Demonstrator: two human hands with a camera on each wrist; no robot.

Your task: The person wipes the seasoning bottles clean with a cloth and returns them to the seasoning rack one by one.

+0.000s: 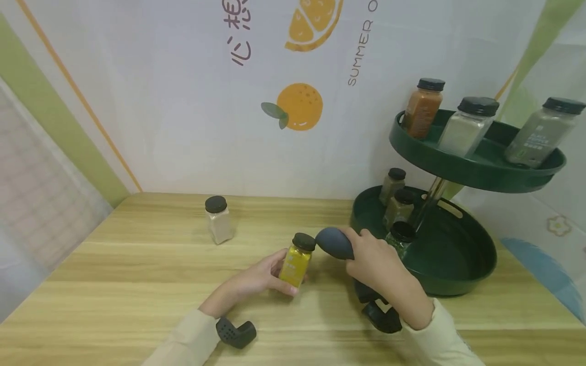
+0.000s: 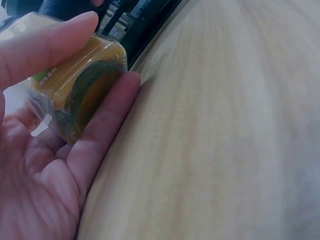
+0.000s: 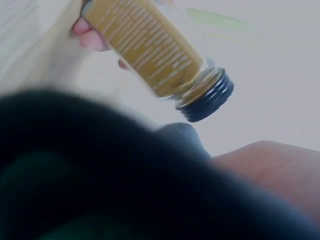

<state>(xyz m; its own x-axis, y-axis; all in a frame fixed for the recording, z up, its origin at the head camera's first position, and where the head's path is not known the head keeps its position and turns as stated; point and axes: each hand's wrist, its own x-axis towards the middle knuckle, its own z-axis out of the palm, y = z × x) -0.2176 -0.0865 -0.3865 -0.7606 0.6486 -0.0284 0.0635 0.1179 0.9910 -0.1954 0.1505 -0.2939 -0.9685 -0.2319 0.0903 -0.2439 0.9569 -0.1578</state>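
Observation:
My left hand (image 1: 267, 274) holds a spice jar (image 1: 295, 264) of yellow powder with a black lid, tilted slightly to the right just above the table. In the left wrist view, the thumb and fingers wrap round the jar (image 2: 92, 75), its base toward the camera. The right hand (image 1: 375, 256) grips a dark blue-grey tool (image 1: 336, 243) with a smooth rounded end; its kind cannot be told. That end is close to the jar's lid; whether they touch is unclear. In the right wrist view, a blurred dark shape covers the lower left, below the jar (image 3: 150, 47).
A two-tier green rack (image 1: 476, 173) stands at the right. Several spice jars are on it, including an orange-red one (image 1: 423, 109) above and a green-filled one (image 1: 400, 236) below. A pale jar (image 1: 220, 221) stands on the wooden table (image 1: 137, 284), back left. A printed cloth hangs behind.

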